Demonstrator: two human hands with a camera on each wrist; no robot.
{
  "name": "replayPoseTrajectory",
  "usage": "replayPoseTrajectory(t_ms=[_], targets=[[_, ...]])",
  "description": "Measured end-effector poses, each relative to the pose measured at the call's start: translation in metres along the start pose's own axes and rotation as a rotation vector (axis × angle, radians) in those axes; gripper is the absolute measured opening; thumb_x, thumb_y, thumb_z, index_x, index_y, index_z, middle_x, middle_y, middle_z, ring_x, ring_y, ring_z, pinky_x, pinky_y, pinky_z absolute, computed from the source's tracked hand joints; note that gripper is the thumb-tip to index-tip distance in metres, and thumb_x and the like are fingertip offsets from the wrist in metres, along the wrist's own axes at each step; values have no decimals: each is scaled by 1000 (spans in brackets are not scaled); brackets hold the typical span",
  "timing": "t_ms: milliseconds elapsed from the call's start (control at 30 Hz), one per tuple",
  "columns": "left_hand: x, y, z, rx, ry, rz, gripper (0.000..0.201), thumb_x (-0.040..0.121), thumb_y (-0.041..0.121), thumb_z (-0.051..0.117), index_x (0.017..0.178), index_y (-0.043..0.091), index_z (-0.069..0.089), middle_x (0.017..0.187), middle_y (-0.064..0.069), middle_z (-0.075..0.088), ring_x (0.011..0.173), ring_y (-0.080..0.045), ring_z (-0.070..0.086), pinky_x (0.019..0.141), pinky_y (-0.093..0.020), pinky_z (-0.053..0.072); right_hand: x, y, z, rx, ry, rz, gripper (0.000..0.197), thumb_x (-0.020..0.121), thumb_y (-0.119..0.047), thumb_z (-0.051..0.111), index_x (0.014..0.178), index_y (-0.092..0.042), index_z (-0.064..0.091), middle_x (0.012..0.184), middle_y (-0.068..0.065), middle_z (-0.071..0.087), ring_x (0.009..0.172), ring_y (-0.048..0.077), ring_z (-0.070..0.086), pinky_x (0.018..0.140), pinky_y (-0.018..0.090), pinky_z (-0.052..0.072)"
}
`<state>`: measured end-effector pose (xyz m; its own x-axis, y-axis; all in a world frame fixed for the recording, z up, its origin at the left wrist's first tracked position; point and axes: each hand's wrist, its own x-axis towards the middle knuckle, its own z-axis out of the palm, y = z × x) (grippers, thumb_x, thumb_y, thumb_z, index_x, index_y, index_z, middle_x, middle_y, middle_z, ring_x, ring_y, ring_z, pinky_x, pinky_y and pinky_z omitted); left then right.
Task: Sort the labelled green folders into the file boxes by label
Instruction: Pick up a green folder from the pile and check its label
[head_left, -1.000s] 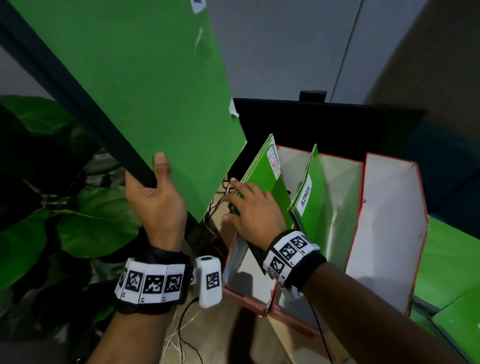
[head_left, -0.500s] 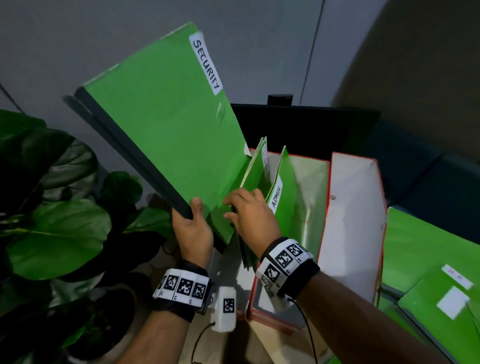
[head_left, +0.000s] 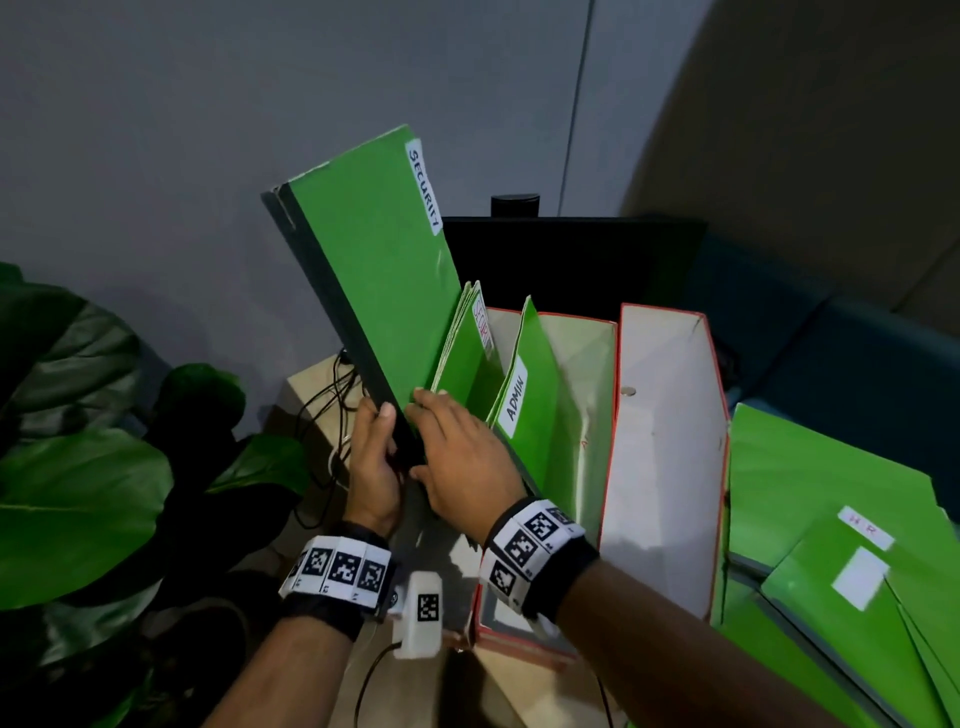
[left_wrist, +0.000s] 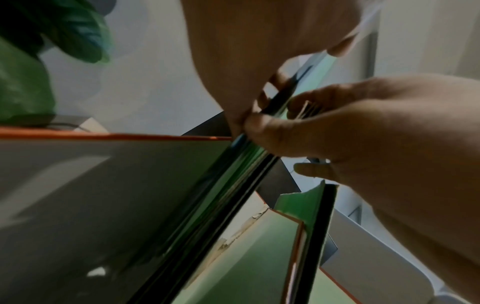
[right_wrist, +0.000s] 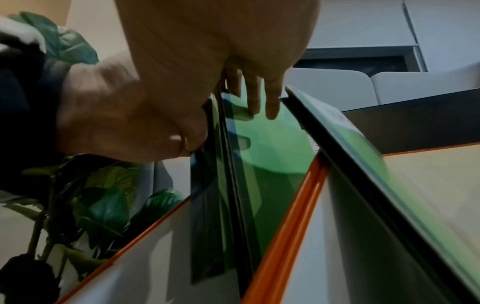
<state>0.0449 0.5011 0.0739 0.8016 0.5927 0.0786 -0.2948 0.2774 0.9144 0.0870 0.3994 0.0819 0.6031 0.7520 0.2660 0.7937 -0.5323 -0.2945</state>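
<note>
Left hand (head_left: 373, 462) is gripping the lower spine edge of the green card folder labelled SECURITY (head_left: 384, 280), thumb on the front face, fingers curled round the dark spine. Folder is standing tilted, top leaning left, its lower corner sitting down in the leftmost red-edged white file box (head_left: 511, 631), just left of the green folders already standing there (head_left: 470, 358), front one marked in red.

Right hand (head_left: 462, 462) is lying flat, fingers straight, pressing against those standing folders and holding them to the right; right wrist view is showing the fingertips (right_wrist: 255, 102) on a green face inside the box, nothing pinched.

Green folder labelled ADMIN (head_left: 530, 384) is standing in the second red-edged box (head_left: 597, 415), leaning on its left wall. Third red-edged white box (head_left: 670, 457) is sitting beside it on the right. Loose pile of green folders (head_left: 831, 519) is lying flat further right, one with a pale label too blurred to read.

Large-leafed green plant (head_left: 78, 493) is standing at left, dark monitor (head_left: 571, 260) behind the boxes.
</note>
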Motion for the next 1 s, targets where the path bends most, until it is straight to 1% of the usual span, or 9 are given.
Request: replayPoseTrajectory(t_ms=[133, 267, 400, 533, 667, 767, 867, 933, 1000], targets=[[6, 3, -3, 418, 49, 50, 26, 94, 43, 47, 114, 28, 55, 108, 9, 62, 105, -11, 60, 95, -38, 47, -1, -7, 9, -43, -2, 3, 70, 81, -15, 57, 145, -10, 27, 154, 8, 27, 142, 28, 26, 116, 44, 23], [23, 12, -11, 692, 108, 126, 13, 90, 37, 56, 98, 27, 60, 99, 3, 67, 99, -20, 64, 89, -45, 52, 1, -5, 15, -123, 60, -3, 58, 80, -20, 41, 138, -10, 40, 147, 7, 42, 131, 27, 45, 106, 45, 40], [34, 15, -16, 788, 103, 202, 13, 94, 35, 50, 91, 26, 60, 93, 0, 66, 91, -20, 63, 83, -48, 55, 3, -3, 18, -144, 46, -61, 61, 84, -18, 33, 144, -10, 25, 152, 7, 34, 135, 26, 41, 107, 42, 39], [31, 13, -14, 930, 89, 271, 13, 99, 20, 48, 90, 15, 57, 86, -3, 62, 82, -18, 58, 74, -31, 46, 7, -4, 22, -139, 16, -44, 56, 88, -19, 26, 143, -9, 28, 152, 7, 35, 132, 23, 45, 103, 38, 44], [29, 11, -20, 859, 146, 189, 15, 96, 15, 52, 83, 17, 59, 77, 4, 60, 69, 0, 54, 61, -14, 37, 9, 1, 24, -120, 59, -102, 51, 89, -17, 31, 139, -13, 33, 150, 7, 38, 122, 25, 53, 97, 39, 48], [26, 3, -32, 777, 187, 116, 23, 94, 13, 53, 72, 19, 60, 71, -1, 62, 66, -11, 56, 61, -23, 41, 9, 4, 19, -30, 17, -92, 61, 82, -11, 59, 138, -16, 33, 151, 10, 32, 111, 29, 56, 77, 39, 56], [23, -8, -44, 754, 102, 16, 14, 92, 10, 58, 92, 22, 64, 87, 0, 69, 82, -15, 66, 74, -33, 53, 10, 0, 15, 22, -52, -49, 63, 89, -5, 52, 145, -19, 25, 152, 10, 24, 117, 33, 51, 65, 43, 57], [18, -13, -50, 795, -17, -48, 37, 87, 4, 65, 116, 28, 58, 101, 8, 69, 95, -7, 66, 82, -32, 54, 10, -2, 16, 61, -89, -26, 64, 92, -7, 48, 146, -25, 18, 153, 8, 15, 120, 36, 49, 65, 45, 55], [14, -16, -54, 935, -65, -42, 46, 81, 2, 71, 119, 25, 58, 103, 8, 69, 97, -9, 66, 86, -32, 53, 11, -1, 17, 93, -92, -4, 66, 91, -8, 52, 143, -29, 18, 153, 8, 12, 114, 35, 53, 65, 43, 56]])
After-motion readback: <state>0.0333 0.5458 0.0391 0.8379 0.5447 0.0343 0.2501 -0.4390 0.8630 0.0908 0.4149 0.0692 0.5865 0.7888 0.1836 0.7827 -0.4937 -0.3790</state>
